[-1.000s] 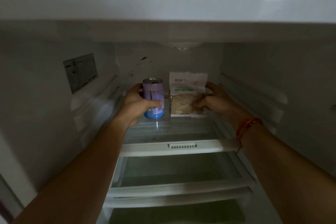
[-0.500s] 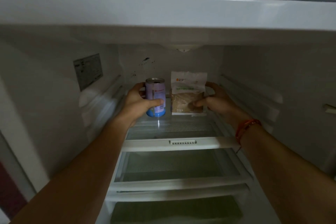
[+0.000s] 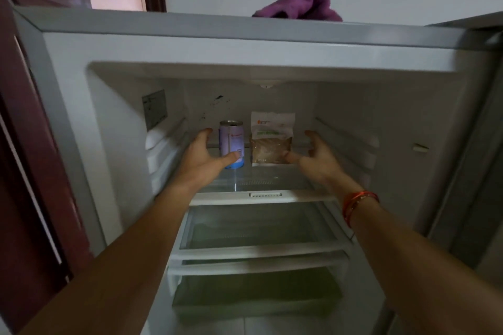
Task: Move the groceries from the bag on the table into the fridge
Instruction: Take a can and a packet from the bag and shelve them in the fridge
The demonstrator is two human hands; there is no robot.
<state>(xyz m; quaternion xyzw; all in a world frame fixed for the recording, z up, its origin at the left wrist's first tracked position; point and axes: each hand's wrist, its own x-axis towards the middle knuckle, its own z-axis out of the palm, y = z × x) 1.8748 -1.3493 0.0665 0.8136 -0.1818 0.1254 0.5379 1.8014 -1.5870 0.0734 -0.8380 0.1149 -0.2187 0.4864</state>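
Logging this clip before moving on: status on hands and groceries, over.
Both hands open: left hand by the can, right hand by the packet. Both items upright on the top shelf. Nothing in the way.

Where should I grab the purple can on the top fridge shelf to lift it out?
Probably round its middle, coming from the front-left. The can stands upright, so its curved wall suits a wrap of the fingers. The packet stands close on its right, leaving little finger room on that side.

Your two arms stretch forward, your left hand (image 3: 202,158) and right hand (image 3: 317,156) with fingers (image 3: 204,134) loosely spread.
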